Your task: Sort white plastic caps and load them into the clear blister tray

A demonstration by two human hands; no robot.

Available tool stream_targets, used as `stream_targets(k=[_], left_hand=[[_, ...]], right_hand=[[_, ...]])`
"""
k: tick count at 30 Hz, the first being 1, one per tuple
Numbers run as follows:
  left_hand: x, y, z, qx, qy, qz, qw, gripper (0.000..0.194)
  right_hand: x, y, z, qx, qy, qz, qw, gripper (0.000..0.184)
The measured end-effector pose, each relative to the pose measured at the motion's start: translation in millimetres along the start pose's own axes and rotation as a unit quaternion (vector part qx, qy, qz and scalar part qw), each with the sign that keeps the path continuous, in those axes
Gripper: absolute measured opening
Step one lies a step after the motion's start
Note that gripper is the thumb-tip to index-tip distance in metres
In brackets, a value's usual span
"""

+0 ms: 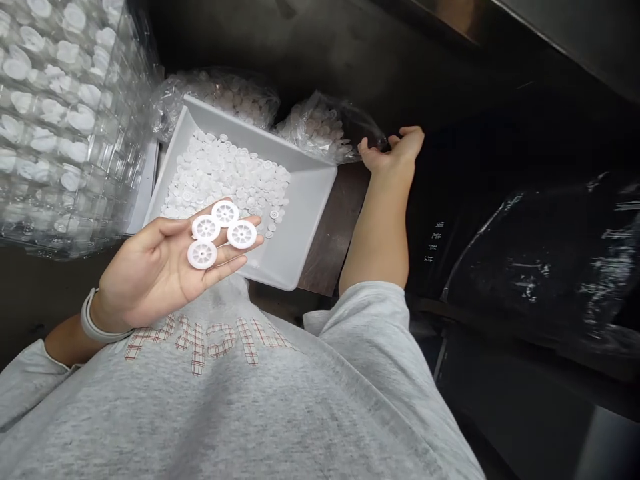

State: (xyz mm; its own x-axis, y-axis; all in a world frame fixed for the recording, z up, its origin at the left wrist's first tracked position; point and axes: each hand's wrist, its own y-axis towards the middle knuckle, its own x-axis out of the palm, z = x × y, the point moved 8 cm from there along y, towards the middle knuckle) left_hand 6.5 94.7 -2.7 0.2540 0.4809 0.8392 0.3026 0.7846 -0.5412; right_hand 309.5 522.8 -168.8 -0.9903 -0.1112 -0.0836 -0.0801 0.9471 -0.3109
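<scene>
Palm up over the grey tray's near side, my left hand (165, 263) has its fingers stretched out and bears several small white plastic spoked wheels (202, 255). The wheels lie loose on the palm and fingers. My right hand (393, 150) reaches past the tray's far right corner, its fingers bent at the edge of a clear plastic bag (320, 130) full of small pale round pieces. The bag's film stretches up to these fingers; the exact grip is partly hidden. A grey tray (313, 190) holds a heap of small white discs (230, 173), mostly toward its left.
A tall stack of clear plastic trays (65, 120) filled with white parts stands at the left. Another clear bag (235, 93) of pale pieces lies behind the tray. Dark plastic wrapping (530, 267) with printed characters is at the right. A metal edge (545, 43) crosses the upper right.
</scene>
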Motion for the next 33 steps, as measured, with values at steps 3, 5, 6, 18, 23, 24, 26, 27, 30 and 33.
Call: stream_targets(k=[3,5,6,18,23,24,26,27,30,33], left_hand=[[-1.7,3,1,0.000,-0.005,-0.006,1.000,0.063],[-3.1,4,1,-0.002,-0.005,-0.011,1.000,0.062],[-4.0,4,1,-0.005,-0.006,-0.012,1.000,0.061],[-6.7,1,-4,-0.024,-0.005,-0.048,0.999,0.062],[-10.0,-4,-9,-0.029,0.003,-0.034,0.999,0.064],[-10.3,-5,-10,-0.031,0.004,-0.035,0.999,0.064],[-10.0,-7,-11,-0.032,0.006,-0.043,0.999,0.064],[-9.7,-8,-11,-0.032,0.006,-0.049,0.998,0.064],[-9.1,-10,-12,-0.032,0.008,-0.059,0.998,0.063],[-8.8,-10,-14,-0.036,0.011,-0.060,0.997,0.064]], right_hand=[[4,-22,25,0.063,0.028,0.026,0.997,0.042],[17,-52,37,0.079,0.050,0.025,0.995,0.035],[26,-71,41,0.079,0.057,0.021,0.995,0.036],[178,-313,-12,-0.027,-0.059,-0.224,0.972,0.043],[209,-351,-32,-0.117,-0.038,-0.256,0.959,0.028],[213,-358,-35,-0.134,-0.024,-0.257,0.957,0.025],[216,-370,-43,-0.165,0.012,-0.241,0.956,0.021],[214,-375,-47,-0.178,0.028,-0.225,0.958,0.020],[203,-387,-62,-0.234,0.040,-0.171,0.956,0.016],[200,-401,-77,-0.293,-0.002,-0.174,0.940,0.026]])
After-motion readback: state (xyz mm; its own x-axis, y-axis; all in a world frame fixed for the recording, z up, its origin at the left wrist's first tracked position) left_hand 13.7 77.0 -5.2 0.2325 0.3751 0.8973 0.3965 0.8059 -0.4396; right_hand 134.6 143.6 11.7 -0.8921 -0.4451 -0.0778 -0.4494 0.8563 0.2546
